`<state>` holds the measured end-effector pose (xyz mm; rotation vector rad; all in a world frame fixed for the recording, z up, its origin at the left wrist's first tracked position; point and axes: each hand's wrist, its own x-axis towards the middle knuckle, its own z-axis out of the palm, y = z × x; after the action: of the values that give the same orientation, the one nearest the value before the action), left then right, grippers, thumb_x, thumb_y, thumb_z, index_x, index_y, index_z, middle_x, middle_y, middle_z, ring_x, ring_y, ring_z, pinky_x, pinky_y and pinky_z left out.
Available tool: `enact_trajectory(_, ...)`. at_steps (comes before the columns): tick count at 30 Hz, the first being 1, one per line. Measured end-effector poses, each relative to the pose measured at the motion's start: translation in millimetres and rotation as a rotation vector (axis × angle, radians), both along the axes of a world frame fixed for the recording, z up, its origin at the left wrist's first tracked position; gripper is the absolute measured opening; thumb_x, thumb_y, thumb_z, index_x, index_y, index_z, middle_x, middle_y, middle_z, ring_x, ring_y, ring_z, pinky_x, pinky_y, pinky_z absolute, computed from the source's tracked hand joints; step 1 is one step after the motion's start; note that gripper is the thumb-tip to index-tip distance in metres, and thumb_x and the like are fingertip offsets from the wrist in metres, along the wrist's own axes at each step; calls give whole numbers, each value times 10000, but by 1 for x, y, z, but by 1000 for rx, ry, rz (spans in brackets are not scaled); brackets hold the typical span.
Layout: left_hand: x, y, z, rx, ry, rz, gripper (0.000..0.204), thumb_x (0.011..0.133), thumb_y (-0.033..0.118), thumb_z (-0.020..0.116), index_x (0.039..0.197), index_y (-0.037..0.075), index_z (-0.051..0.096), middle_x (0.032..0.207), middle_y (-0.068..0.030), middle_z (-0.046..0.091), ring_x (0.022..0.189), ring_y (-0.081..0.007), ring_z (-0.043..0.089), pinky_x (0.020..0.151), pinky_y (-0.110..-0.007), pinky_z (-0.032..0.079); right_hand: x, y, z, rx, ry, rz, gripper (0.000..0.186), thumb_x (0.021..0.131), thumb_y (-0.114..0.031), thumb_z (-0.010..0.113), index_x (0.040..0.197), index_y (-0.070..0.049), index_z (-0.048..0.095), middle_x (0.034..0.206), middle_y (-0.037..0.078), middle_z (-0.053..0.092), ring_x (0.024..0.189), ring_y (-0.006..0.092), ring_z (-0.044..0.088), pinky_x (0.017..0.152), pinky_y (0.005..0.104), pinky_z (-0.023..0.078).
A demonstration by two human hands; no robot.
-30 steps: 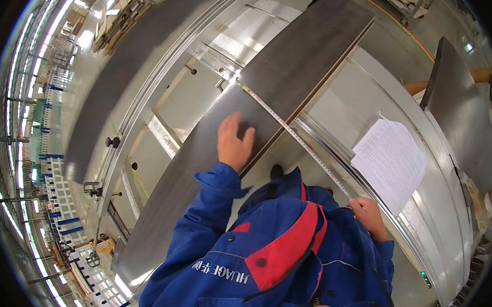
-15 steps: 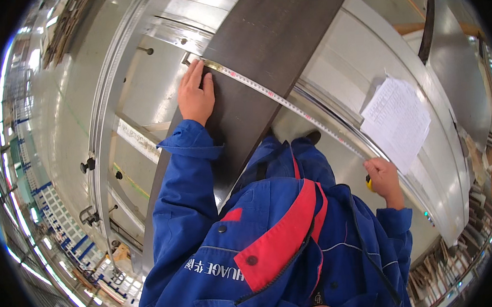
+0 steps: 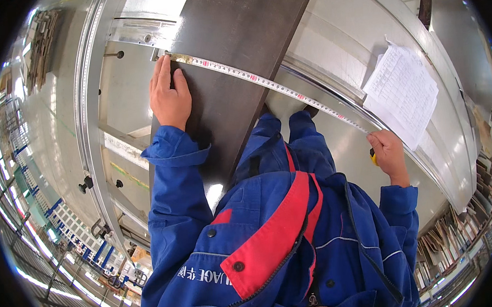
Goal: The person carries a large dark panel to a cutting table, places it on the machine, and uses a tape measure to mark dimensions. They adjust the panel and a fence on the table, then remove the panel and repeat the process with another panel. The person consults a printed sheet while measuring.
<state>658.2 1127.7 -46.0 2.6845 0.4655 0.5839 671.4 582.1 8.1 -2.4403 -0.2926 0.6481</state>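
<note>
A white tape measure strip (image 3: 253,81) stretches diagonally over a dark grey long panel (image 3: 231,26) and past its edge. My left hand (image 3: 169,96) lies flat with outstretched fingers on the panel's far-left edge, fingertips beside the tape's metal end. My right hand (image 3: 387,154) is closed round the yellow tape case (image 3: 373,158), its thumb near the strip, above the gap between the panel and a metal rail. Printed paper sheets (image 3: 401,92) lie on the pale metal table (image 3: 317,33) just beyond my right hand.
A long aluminium rail (image 3: 88,106) with black knobs runs at left, joined by crossbars. A grey curved sheet (image 3: 454,37) stands at far right. Stacked boards (image 3: 43,50) are at upper left, more upright boards (image 3: 456,242) at lower right, and my legs show beside the panel.
My left hand moved from above the panel to its far edge at the tape's end, then stayed there. My right hand moved outward to the right with the tape case. The view has shifted.
</note>
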Motion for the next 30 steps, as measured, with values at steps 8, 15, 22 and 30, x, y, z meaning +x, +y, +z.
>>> enact_trajectory(8, 1, 1, 0, 25, 12, -22, 408, 1037, 194, 613, 1410, 38, 671, 1445, -186, 663, 1347, -361, 614, 1144, -442, 460, -1, 0, -4, -44, 0, -8, 241, 1015, -260, 707, 953, -32, 755, 846, 130, 688, 802, 323, 656, 740, 398, 517)
enact_trajectory(15, 0, 0, 0, 26, 25, -15, 409, 1036, 192, 614, 1411, 39, 671, 1448, -187, 661, 1339, -366, 615, 1139, -441, 466, 0, 0, -5, -19, 34, -29, 254, 1026, -274, 697, 973, -31, 752, 850, 129, 683, 808, 318, 658, 750, 395, 520)
enact_trajectory(22, 0, 0, 3, 31, 25, -21, 413, 1031, 184, 620, 1413, 36, 670, 1443, -186, 665, 1330, -369, 622, 1141, -446, 467, -2, -4, -11, -27, 11, -18, 261, 1029, -280, 690, 977, -32, 752, 856, 136, 686, 815, 331, 658, 753, 404, 522)
enact_trajectory(30, -4, -2, 1, -90, -59, 17, 513, 970, 175, 692, 1444, -6, 618, 1446, -240, 644, 1359, -412, 591, 1165, -459, 452, -5, -7, -16, -190, 84, -4, 383, 999, -377, 655, 902, -14, 729, 792, 194, 675, 729, 406, 642, 693, 460, 510)
